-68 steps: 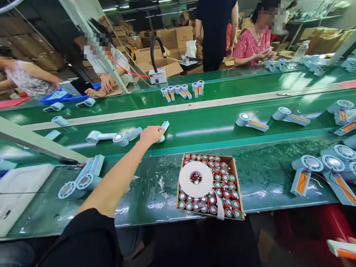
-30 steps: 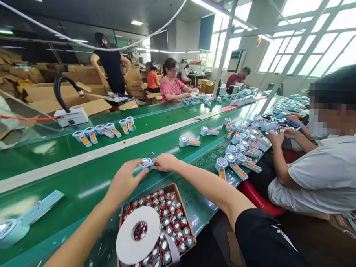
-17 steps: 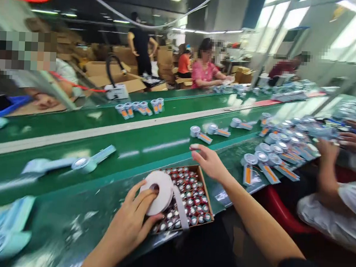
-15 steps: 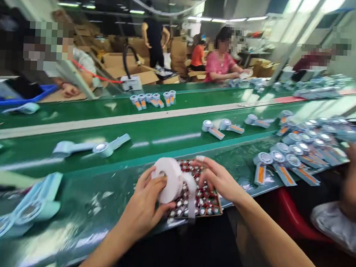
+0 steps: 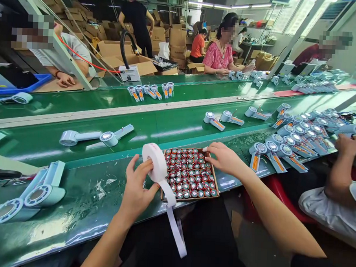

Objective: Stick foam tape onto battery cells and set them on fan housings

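My left hand (image 5: 140, 187) is closed on a roll of white tape (image 5: 158, 162), with fingers at its core. A loose strip of the tape (image 5: 174, 224) hangs from the roll past the table's front edge. Beside the roll lies a shallow cardboard box (image 5: 218, 184), packed with rows of small round cells (image 5: 190, 174) with red wires. At the box's far right corner is my right hand (image 5: 224, 159), fingers bent and apart. Its foremost fingertip, with something white on it, is by the rim; whether it touches cannot be told.
Light-blue fan housings (image 5: 292, 144) crowd the right side; a pair (image 5: 27, 201) lies front left. More housings (image 5: 107, 137) lie along the green conveyor (image 5: 166, 127). A co-worker's hands (image 5: 350, 147) hold a housing at the right edge. Other people sit across the line.
The tape roll and my left hand have shifted left, off the cells, and its strip now hangs lower. My right hand has drawn back from over the cells to the box's far right corner.
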Available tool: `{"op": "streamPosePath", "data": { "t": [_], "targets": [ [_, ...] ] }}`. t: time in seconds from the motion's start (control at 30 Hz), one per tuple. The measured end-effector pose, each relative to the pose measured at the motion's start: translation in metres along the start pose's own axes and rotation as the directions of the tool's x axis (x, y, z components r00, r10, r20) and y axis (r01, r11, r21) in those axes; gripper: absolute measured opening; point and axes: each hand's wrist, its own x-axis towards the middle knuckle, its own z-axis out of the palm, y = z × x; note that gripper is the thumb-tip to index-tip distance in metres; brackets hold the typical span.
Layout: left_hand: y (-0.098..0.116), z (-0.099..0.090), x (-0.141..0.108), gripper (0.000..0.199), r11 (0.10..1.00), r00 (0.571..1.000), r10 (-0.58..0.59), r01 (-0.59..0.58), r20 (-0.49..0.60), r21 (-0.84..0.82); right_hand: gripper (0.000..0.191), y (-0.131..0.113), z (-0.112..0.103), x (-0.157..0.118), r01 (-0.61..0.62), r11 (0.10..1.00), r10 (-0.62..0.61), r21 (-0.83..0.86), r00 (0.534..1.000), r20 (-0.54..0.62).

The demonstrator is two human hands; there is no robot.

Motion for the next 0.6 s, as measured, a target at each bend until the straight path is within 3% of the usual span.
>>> {"op": "streamPosePath", "data": {
  "t": [0.1,0.17,0.23,0.3,0.37,0.5,0.6],
  "targets": [
    [0.019,0.002,0.003,0.037,0.995,0.995,0.099,-0.099,-0.004,0.01,0.024,0.022,0.006,0.03,0.052,0.997,-0.047,-0.062,0.996,0.075],
    [0.026,0.001,0.005,0.036,0.989,0.989,0.148,-0.148,0.0,0.028,0.022,0.031,0.012,0.031,0.079,0.996,-0.077,-0.026,0.994,0.082],
    [0.028,0.0,0.005,0.036,0.983,0.985,0.175,-0.175,0.006,0.053,0.015,0.038,0.015,0.02,0.073,0.99,-0.068,0.122,0.997,-0.043],
    [0.029,-0.001,0.003,0.036,0.978,0.981,0.193,-0.193,0.016,0.073,0.019,0.042,0.017,0.004,0.074,0.922,0.019,0.38,0.972,-0.235],
    [0.03,-0.001,0.002,0.037,0.975,0.977,0.21,-0.211,0.03,0.074,0.026,0.04,0.02,-0.009,0.077,0.831,0.102,0.551,0.952,-0.287],
    [0.033,0.005,0.003,0.039,0.973,0.973,0.219,-0.223,0.069,0.057,0.036,0.022,0.028,-0.013,0.0,0.916,0.058,0.401,0.989,-0.133],
    [0.034,0.008,0.005,0.046,0.976,0.975,0.203,-0.209,0.085,0.065,0.032,0.012,0.023,-0.006,0.048,0.973,-0.038,0.228,0.998,-0.046]
  ]
}}
